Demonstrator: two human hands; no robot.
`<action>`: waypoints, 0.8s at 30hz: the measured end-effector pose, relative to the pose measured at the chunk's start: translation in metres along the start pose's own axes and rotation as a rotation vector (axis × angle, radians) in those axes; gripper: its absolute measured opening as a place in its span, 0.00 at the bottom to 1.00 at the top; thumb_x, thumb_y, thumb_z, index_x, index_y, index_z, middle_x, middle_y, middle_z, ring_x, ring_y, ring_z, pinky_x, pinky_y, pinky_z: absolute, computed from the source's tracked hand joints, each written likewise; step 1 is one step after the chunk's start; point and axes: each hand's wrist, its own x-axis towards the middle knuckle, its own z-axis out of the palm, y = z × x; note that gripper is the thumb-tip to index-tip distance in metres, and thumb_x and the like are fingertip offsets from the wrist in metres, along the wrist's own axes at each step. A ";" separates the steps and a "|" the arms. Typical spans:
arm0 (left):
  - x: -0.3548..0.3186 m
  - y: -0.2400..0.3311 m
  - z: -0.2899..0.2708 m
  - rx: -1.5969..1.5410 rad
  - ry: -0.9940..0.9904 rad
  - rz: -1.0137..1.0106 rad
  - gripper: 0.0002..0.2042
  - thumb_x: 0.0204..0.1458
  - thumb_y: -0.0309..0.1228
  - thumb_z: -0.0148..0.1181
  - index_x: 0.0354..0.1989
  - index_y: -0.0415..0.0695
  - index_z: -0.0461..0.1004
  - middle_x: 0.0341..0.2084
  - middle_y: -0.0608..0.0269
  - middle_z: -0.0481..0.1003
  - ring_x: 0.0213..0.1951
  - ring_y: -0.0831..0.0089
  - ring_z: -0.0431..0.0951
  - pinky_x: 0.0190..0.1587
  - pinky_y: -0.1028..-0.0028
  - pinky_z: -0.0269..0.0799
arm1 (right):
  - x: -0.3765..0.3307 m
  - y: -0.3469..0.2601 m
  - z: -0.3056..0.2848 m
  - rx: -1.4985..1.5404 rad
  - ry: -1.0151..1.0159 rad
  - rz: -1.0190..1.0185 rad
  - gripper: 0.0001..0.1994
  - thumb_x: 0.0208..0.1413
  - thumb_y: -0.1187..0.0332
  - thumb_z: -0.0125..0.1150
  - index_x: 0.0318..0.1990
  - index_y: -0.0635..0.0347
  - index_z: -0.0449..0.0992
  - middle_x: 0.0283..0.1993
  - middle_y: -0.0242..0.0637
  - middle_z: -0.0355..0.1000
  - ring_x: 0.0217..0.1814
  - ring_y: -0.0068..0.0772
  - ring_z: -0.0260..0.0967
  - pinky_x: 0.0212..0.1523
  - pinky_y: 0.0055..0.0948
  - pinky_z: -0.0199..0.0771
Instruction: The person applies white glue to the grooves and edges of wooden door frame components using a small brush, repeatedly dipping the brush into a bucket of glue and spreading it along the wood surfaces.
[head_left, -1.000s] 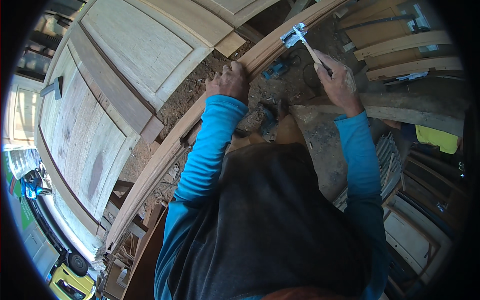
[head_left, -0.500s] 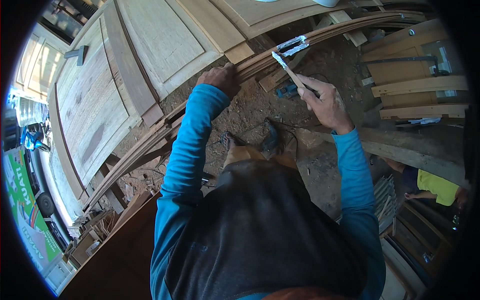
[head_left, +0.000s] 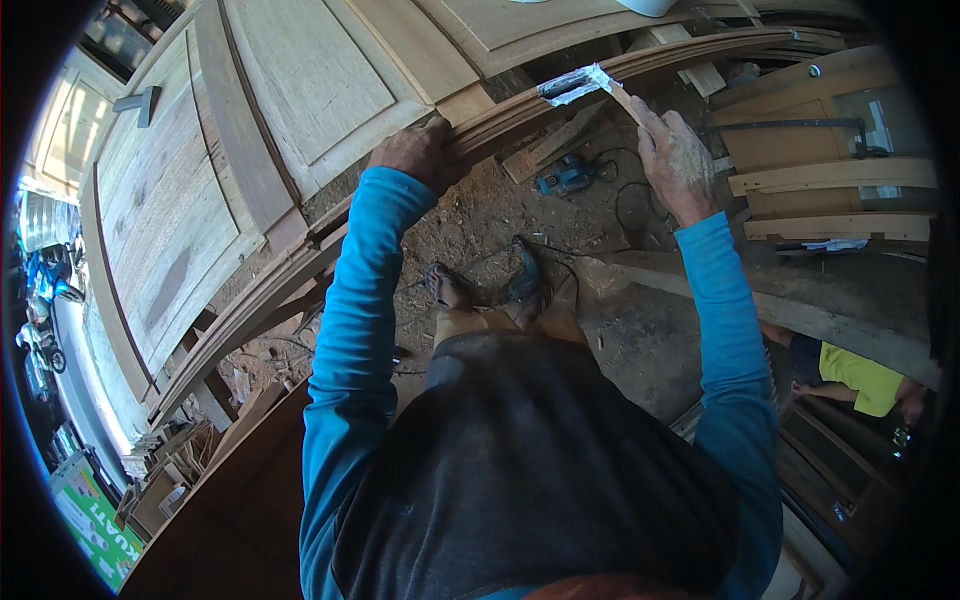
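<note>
My right hand point(head_left: 680, 165) is closed around a thin wooden stick point(head_left: 623, 100). White paste covers the stick's far tip, which touches the right end of a white-smeared slot point(head_left: 570, 88) in a long wooden door stile point(head_left: 690, 55). The paste lines the slot's rim, while its middle looks dark. Further left, my left hand point(head_left: 412, 153) is wrapped over the same stile, its fingers curled around the edge. Pale dust coats the back of my right hand.
Wooden panel doors point(head_left: 320, 90) lie beyond the stile, one bearing a dark angled tool point(head_left: 147, 105). Below it on the shaving-strewn ground are a blue power tool point(head_left: 567, 178) and a cord. Wooden frames point(head_left: 830, 186) stand at right, near a person in a yellow-green shirt point(head_left: 860, 378).
The stick's pasted tip has come from just below the slot to its right end, as my right hand shifted right. My left hand keeps its hold; the whole view has shifted slightly.
</note>
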 end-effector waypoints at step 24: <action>-0.227 -0.156 -0.046 -0.013 0.230 -0.310 0.43 0.35 0.40 0.84 0.65 0.46 0.74 0.57 0.49 0.79 0.64 0.48 0.75 0.67 0.52 0.67 | -0.029 0.077 -0.033 0.052 0.118 0.392 0.22 0.68 0.65 0.56 0.68 0.56 0.73 0.56 0.58 0.76 0.58 0.59 0.76 0.57 0.48 0.76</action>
